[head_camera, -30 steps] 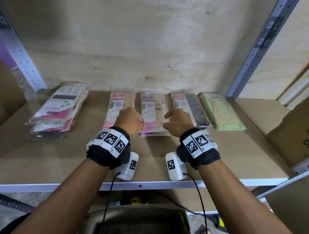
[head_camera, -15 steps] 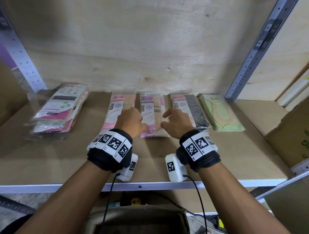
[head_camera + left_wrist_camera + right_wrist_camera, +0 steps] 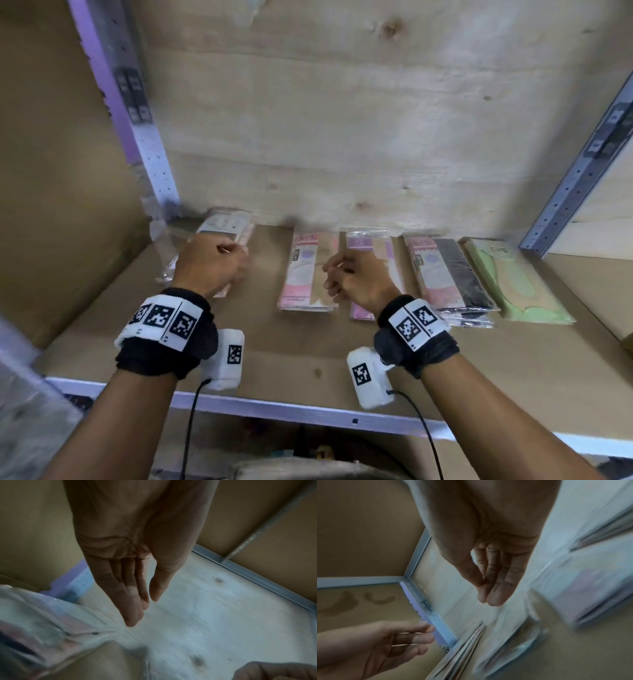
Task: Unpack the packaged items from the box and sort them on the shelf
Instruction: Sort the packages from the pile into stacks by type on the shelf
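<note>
Slippery plastic is the risk: left hand (image 3: 209, 265) hovers empty-fingered over the bagged stack (image 3: 219, 236) left of the pink packet (image 3: 305, 270) on the shelf (image 3: 291, 353); right hand (image 3: 356, 277), loosely curled, holds nothing. A careless nudge could scatter the stack.

Both forearms extended forward, hands empty and loosely open.

The left hand (image 3: 209, 265) is held ahead and to the left of the right hand (image 3: 356, 277), knuckles up. In the left wrist view its fingers (image 3: 132, 605) are seen nearly straight and pressed together, with the thumb close beside them. The right hand's fingers (image 3: 496, 586) are likewise extended, with the thumb laid against them. A black band with white coded markers is worn on each wrist, a white camera unit slung beneath.
</note>
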